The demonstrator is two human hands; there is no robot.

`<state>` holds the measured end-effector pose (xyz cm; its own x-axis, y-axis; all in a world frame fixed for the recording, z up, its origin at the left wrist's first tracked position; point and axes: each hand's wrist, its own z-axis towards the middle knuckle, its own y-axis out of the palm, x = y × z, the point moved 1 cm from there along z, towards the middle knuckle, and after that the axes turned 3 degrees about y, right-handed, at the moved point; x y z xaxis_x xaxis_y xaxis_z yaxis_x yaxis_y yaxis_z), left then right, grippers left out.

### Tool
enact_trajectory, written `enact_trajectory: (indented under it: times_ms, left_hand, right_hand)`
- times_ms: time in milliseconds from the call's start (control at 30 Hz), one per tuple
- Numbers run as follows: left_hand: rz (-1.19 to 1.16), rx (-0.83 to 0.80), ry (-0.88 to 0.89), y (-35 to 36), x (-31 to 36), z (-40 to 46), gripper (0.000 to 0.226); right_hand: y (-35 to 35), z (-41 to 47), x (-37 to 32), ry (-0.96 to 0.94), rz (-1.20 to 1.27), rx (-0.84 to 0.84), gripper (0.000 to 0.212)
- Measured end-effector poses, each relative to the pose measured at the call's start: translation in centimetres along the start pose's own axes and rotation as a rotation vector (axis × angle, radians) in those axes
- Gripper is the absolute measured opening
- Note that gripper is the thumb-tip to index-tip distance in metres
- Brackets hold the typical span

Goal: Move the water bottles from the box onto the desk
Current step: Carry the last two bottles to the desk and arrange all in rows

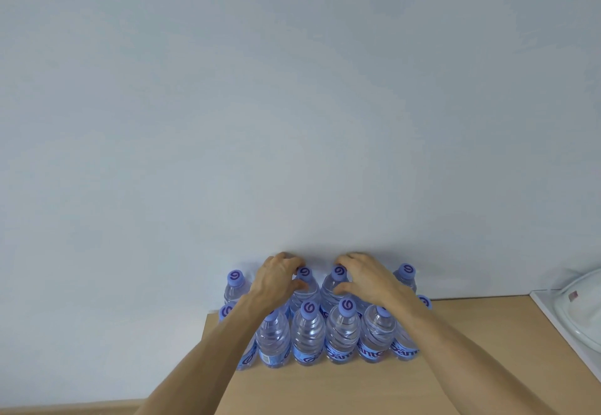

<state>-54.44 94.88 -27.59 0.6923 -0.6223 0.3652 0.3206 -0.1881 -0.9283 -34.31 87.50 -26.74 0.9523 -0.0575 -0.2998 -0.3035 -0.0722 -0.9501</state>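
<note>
Several clear water bottles with purple caps and blue labels stand upright in two rows on the tan desk (422, 382), against the wall. My left hand (276, 279) curls around the neck of a back-row bottle (305, 287). My right hand (364, 276) curls around the neck of the bottle beside it (335, 284). The front row (309, 333) stands close in front of both arms. No box is in view.
A pale blue-white wall (292, 105) fills most of the view right behind the bottles. A white surface with a clear glass lid or bowl (579, 310) lies at the right edge. The desk's left edge (205, 333) is near the bottles.
</note>
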Motion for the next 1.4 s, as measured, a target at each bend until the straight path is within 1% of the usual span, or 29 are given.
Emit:
enact_trajectory:
  times_ms: [33,100,133,333,500,633,767,833,933,1000,1167,1267,1333,1400]
  left_hand:
    - [0.013,0.0,0.004,0.0,0.0,0.0,0.038]
    - [0.031,-0.005,0.011,0.1,0.0,0.1,0.04]
    - [0.032,-0.006,0.013,0.2,-0.1,0.1,0.041]
    - [0.02,-0.012,0.014,0.4,-0.4,0.2,0.037]
    - [0.026,-0.004,0.042,0.8,-0.8,0.1,0.034]
    - [0.065,-0.012,0.043,0.6,-0.5,0.1,0.037]
    - [0.065,-0.052,0.01,0.2,0.3,0.4,0.046]
    - [0.037,-0.022,0.037,0.2,1.3,0.6,0.05]
    - [0.014,0.038,0.141,0.4,3.6,1.5,0.046]
    - [0.0,0.043,0.177,0.7,5.5,2.3,0.043]
    - [0.015,0.001,0.232,1.9,10.2,4.3,0.042]
    - [0.034,-0.076,0.247,2.9,11.8,5.2,0.043]
    - [0.074,-0.116,0.285,3.7,12.2,5.6,0.039]
    - [0.111,-0.123,0.304,4.1,12.4,5.9,0.033]
  right_hand:
    - [-0.1,-0.1,0.3,-0.022,0.033,-0.023,0.048]
    - [0.0,-0.1,0.6,-0.029,0.067,-0.009,0.042]
    - [0.1,0.0,0.6,-0.02,0.058,0.009,0.04]
    - [0.5,0.2,0.4,0.024,0.04,0.052,0.04]
    - [0.5,0.0,0.0,0.056,-0.035,0.079,0.04]
    - [0.2,0.2,-0.1,0.062,-0.081,0.083,0.044]
    - [-1.2,-0.6,1.6,0.029,0.065,-0.019,0.057]
    - [-2.4,-1.3,3.2,0.046,0.125,-0.021,0.057]
    - [-3.5,-2.3,5.9,0.051,0.118,-0.023,0.056]
    - [-3.9,-2.9,7.5,0.048,0.099,-0.024,0.057]
    - [-4.2,-3.8,10.3,0.05,0.028,0.001,0.056]
    - [-4.2,-4.2,11.9,0.1,0.05,0.017,0.057]
    - [-4.0,-4.3,12.6,0.107,0.094,0.024,0.051]
    - [-3.8,-4.3,12.9,0.095,0.135,0.03,0.041]
